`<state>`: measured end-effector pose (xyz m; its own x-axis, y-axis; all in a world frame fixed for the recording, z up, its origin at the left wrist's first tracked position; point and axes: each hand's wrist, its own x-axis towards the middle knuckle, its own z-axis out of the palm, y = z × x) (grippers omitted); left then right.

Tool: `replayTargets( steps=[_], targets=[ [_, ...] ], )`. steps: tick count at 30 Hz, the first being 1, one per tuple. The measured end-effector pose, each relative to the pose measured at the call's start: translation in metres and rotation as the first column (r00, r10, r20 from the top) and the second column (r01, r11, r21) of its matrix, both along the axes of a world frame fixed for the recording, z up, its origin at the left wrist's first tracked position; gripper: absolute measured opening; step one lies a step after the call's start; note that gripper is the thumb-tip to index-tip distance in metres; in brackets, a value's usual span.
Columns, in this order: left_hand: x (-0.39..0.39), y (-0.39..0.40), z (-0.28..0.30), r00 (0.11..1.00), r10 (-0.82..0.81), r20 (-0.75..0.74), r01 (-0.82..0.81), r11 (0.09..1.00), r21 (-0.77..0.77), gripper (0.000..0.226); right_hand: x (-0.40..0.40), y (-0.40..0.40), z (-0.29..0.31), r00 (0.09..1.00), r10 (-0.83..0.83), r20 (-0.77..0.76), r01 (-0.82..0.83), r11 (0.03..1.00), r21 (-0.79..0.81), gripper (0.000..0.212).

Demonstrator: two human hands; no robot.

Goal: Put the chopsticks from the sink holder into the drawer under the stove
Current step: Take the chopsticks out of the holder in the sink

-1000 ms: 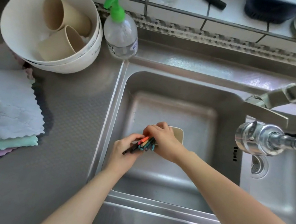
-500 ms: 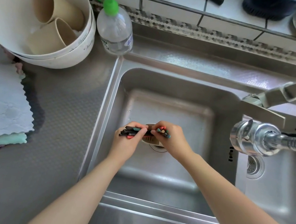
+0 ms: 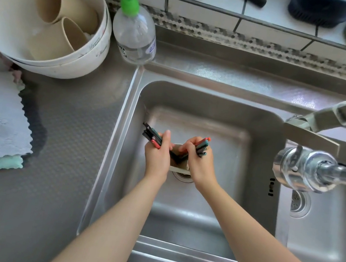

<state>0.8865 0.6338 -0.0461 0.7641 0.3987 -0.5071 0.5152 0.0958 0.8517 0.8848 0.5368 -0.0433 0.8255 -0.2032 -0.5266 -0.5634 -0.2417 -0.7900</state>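
- A stack of pale bowls [image 3: 42, 64] holding two beige cups [image 3: 62, 22] and a pump bottle [image 3: 135, 34] stand on the counter left of the sink [image 3: 216, 106]; they sit well apart from the hands, so a knock looks unlikely unless an elbow swings wide.
- The left hand [image 3: 158, 153] is closed around one bunch of chopsticks [image 3: 152, 135], their ends fanning up and to the left; loosely fanned, one could slip free and drop into the basin.
- Between the hands stands the beige holder [image 3: 181, 166], over the drain; the lower ends of both bunches appear to meet inside it, so lifting at an angle could tip it.
- The right hand [image 3: 200, 162] is closed around a second bunch [image 3: 202, 145], angled up and to the right.
- The faucet head [image 3: 302, 168] hangs right of the hands, a likely snag if the hands rise that way.
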Motion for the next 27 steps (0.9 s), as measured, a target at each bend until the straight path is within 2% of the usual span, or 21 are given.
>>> replayTargets(
  steps=[5, 8, 12, 18, 21, 25, 27],
  targets=[
    [0.005, 0.000, 0.014, 0.997, 0.073, 0.022, -0.071, 0.995, -0.069, 0.046, 0.002, 0.006, 0.025, 0.996, 0.009, 0.094, -0.011, 1.000, 0.021, 0.027],
    [0.002, 0.005, 0.030, 0.995, 0.076, 0.066, -0.068, 0.991, -0.114, 0.047, 0.001, 0.009, 0.047, 0.987, 0.013, 0.158, -0.022, 0.998, 0.057, 0.027],
    [-0.002, 0.016, 0.062, 0.985, 0.093, 0.145, -0.063, 0.978, -0.199, 0.044, -0.005, 0.013, 0.075, 0.965, 0.068, 0.254, -0.077, 0.997, 0.023, 0.026],
    [-0.018, 0.034, 0.112, 0.976, 0.095, 0.197, -0.037, 0.960, -0.278, 0.043, -0.026, 0.022, 0.126, 0.952, 0.006, 0.307, -0.030, 0.997, 0.074, 0.025],
    [-0.033, 0.042, 0.133, 0.979, 0.066, 0.195, -0.001, 0.948, -0.319, 0.044, -0.044, 0.025, 0.152, 0.948, -0.007, 0.317, -0.005, 0.999, 0.035, 0.024],
    [-0.059, 0.047, 0.152, 0.986, 0.043, 0.158, 0.019, 0.929, -0.369, 0.045, -0.073, 0.021, 0.175, 0.929, -0.126, 0.347, 0.064, 0.980, 0.186, 0.030],
    [-0.071, 0.047, 0.158, 0.989, 0.024, 0.147, 0.034, 0.925, -0.377, 0.045, -0.088, 0.016, 0.180, 0.924, -0.168, 0.343, 0.101, 0.974, 0.204, 0.032]
  ],
)
